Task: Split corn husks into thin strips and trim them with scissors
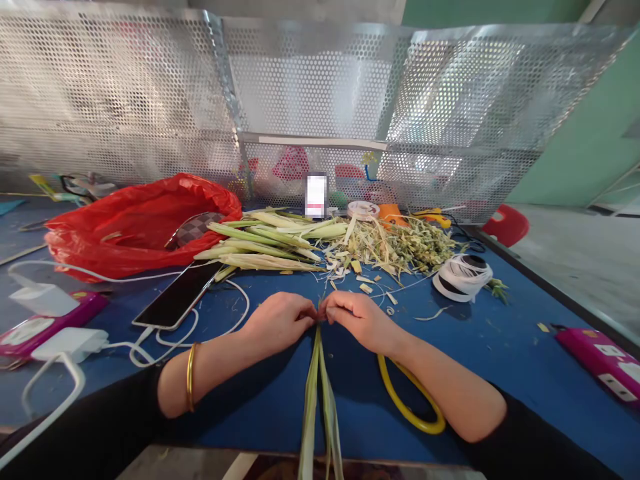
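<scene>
My left hand and my right hand meet over the middle of the blue table, fingertips pinched together at the top of a bundle of long pale-green corn husk strips. From the pinch the strips hang toward me and past the table's front edge. What exactly lies between the fingertips is hidden. A yellow loop handle, perhaps of scissors, lies partly under my right forearm. Beyond my hands is a pile of similar green husks, with a heap of small trimmed pieces to its right.
A white spool of thread stands at right. Leftward are a red plastic bag, a dark phone, white cables and chargers. Purple power strips flank both sides. A perforated metal screen rises behind, with a lit phone before it.
</scene>
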`<state>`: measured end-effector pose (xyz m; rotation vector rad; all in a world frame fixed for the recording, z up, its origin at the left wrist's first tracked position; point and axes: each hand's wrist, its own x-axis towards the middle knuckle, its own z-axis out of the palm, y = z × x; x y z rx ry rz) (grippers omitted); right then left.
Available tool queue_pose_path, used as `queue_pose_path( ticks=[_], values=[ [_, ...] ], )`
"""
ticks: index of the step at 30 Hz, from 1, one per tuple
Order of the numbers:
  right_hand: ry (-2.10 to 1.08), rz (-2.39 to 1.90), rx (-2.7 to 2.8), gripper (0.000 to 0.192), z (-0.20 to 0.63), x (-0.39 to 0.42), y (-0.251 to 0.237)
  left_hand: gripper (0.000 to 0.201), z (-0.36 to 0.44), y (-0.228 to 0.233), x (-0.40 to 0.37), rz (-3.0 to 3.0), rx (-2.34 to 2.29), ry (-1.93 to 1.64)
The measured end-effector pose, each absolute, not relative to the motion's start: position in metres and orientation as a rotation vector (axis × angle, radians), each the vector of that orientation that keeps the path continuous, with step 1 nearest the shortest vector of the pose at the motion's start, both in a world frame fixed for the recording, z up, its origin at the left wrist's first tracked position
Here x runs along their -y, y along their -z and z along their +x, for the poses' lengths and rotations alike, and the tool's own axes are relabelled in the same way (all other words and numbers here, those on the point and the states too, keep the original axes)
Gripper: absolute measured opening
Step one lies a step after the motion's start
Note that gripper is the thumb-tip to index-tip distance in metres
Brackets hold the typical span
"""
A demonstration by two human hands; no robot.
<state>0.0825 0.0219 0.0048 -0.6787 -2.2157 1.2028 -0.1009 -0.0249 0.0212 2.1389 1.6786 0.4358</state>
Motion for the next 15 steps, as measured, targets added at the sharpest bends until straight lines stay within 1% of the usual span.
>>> queue_pose_path(
  ticks=[6, 15],
  values=[
    [-1.091, -0.734, 2.372, 0.019, 0.082, -0.019, 0.0, 0.021, -0.108, -0.021, 0.016, 2.294, -1.634, -0.34],
    [-0.951, -0.652, 2.534, 0.02, 0.081, -0.016, -0.003, 0.018, -0.12, -0.019, 0.008, 2.32, -1.592, -0.201]
  ],
)
